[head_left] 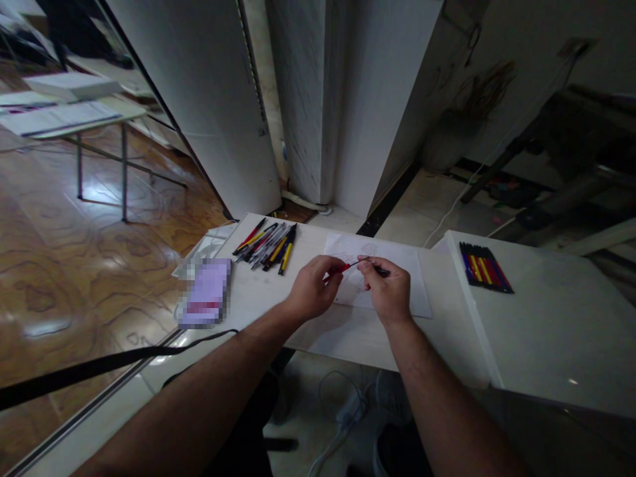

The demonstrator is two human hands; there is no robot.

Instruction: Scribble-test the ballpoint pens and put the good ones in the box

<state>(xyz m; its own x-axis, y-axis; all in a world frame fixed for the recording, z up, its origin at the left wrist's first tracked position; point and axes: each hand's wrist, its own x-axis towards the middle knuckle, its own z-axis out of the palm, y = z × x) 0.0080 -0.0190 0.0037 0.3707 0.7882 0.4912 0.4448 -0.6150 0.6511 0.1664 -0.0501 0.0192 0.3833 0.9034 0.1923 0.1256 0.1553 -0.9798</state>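
My left hand (314, 289) is closed around a red pen barrel (344, 267), held over the sheet of paper. From the barrel's tip a thin dark stick, which looks like a pen refill (354, 264), runs to the fingertips of my right hand (390, 291). Those fingers are pinched on its far end, and a short black piece (381, 271) shows between them, its kind unclear. Beneath both hands lies the white paper (420, 291) with faint line drawings, partly covered by the hands.
A pile of loose pens (268, 245) lies on the white table (313, 338) at the left. Beside it is a purple, blurred-out object (206, 291). On the higher white surface (551, 331) at right, several capped pens (484, 267) lie in a row. Cables (342, 424) run across the floor.
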